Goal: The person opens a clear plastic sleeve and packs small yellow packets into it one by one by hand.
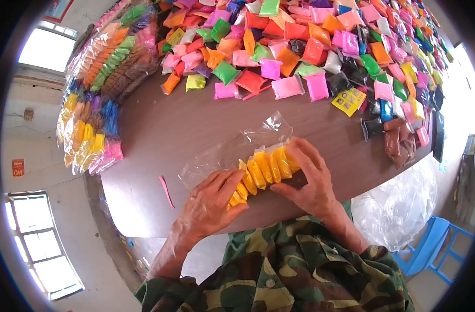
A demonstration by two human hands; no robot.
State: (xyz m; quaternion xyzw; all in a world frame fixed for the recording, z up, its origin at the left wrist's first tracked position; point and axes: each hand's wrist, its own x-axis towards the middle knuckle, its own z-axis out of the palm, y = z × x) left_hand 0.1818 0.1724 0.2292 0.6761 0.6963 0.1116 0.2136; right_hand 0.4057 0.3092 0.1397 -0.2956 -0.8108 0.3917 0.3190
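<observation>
A row of several yellow-orange packets [264, 166] stands side by side on the brown table, near its front edge. My left hand [212, 197] is curved round the left end of the row, thumb in front and fingers behind. Round the right end, my right hand [311, 179] holds the row between its thumb and fingers. Clear plastic film [268, 127] lies crumpled behind the packets and spreads out to the left, beyond my left hand.
Many coloured packets [287, 86] are heaped across the back of the table [159, 125]. Bagged rows of packets [110, 62] are stacked at the left. A pink stick [166, 192] lies front left. At the lower right are a clear plastic bag [398, 203] and a blue stool [430, 244].
</observation>
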